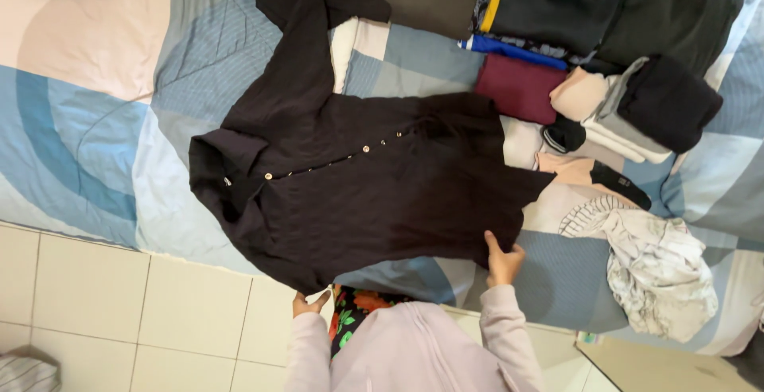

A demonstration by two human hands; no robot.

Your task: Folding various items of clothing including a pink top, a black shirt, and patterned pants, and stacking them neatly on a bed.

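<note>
A dark button-front shirt (358, 185) lies spread flat on a bed with a blue, grey and pink patterned cover (95, 97). Its collar points left and one sleeve stretches up toward the top. My left hand (307, 304) pinches the shirt's near edge by the bed's side. My right hand (502, 261) grips the shirt's hem corner at the lower right. Both my arms wear pale lilac sleeves.
Folded clothes fill the bed's right side: dark garments (637, 10), a maroon piece (521, 85), a cream and grey roll (613, 109) and a crumpled white patterned cloth (660, 269). White floor tiles (119, 312) lie below the bed.
</note>
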